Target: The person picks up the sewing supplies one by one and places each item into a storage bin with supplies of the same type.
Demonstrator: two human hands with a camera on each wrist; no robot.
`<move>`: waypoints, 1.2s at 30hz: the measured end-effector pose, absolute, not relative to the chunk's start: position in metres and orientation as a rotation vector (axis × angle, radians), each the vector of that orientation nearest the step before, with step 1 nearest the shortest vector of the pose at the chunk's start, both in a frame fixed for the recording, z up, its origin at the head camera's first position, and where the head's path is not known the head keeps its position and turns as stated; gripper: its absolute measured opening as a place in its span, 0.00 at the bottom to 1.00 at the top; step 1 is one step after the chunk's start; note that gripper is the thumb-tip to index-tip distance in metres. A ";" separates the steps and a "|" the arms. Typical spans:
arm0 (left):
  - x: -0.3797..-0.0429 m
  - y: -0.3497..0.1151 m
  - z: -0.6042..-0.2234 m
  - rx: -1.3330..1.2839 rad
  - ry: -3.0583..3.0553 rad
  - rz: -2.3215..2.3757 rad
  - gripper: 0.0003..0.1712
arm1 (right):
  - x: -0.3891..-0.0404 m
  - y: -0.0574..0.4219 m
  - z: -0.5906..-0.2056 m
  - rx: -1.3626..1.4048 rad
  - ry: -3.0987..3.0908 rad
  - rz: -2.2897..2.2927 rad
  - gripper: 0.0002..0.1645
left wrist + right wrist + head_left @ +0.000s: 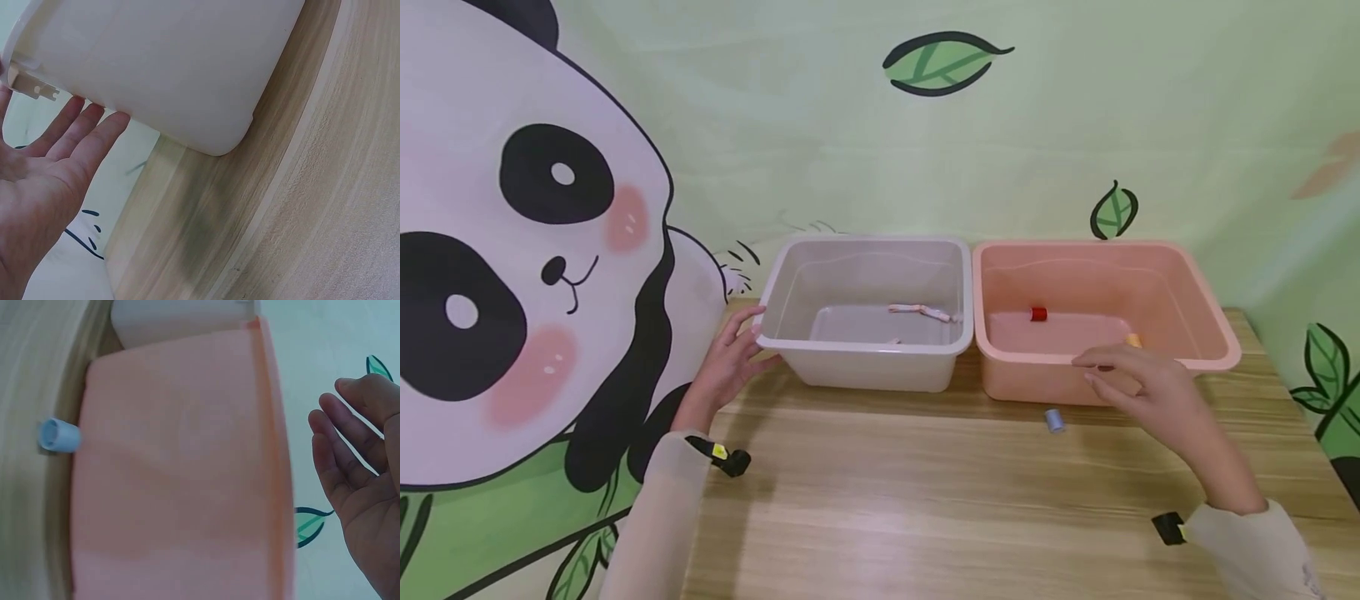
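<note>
My left hand [730,362] is at the left end of a whitish plastic bin [872,367], thumb low and fingers up by the rim. In the left wrist view, the fairly straight fingertips [119,120] meet the bin's side. Over the front rim of a pink plastic bin [1037,379] hovers my right hand [1157,400], fingers loosely bent with nothing between them. A small light-blue hollow cylinder [1055,420] lies on the table just in front of the pink bin. Inside that bin are a small red cylinder [1038,314] and a yellow-orange piece [1133,340], partly hidden by the hand.
Pale pinkish sticks [919,311] lie on the whitish bin's floor, with a small piece near its front wall. Both bins stand side by side at the back of the wooden table [880,492], against a panda-printed backdrop [820,125].
</note>
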State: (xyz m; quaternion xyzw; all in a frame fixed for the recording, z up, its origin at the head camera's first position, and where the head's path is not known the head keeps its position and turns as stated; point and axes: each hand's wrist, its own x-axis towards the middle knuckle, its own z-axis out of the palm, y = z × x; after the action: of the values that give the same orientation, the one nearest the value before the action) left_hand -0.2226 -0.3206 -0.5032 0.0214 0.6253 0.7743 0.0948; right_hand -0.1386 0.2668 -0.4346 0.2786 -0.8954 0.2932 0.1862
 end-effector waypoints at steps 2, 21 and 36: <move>-0.223 -0.321 -0.503 0.072 1.859 2.294 0.21 | -0.136 0.267 -0.443 0.798 -2.494 0.841 0.22; -0.224 -0.322 -0.506 0.110 1.824 2.313 0.20 | -0.115 0.271 -0.507 0.594 -2.557 0.887 0.17; -0.224 -0.323 -0.508 0.119 1.821 2.325 0.20 | -0.126 0.280 -0.565 0.534 -2.561 0.995 0.21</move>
State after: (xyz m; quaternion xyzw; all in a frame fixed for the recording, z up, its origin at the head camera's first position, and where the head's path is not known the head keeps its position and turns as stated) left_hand -0.2241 -0.3231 -0.5075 0.0401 0.6134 0.7833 0.0927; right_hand -0.1263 0.2799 -0.5647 0.1880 -0.9015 0.3504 0.1707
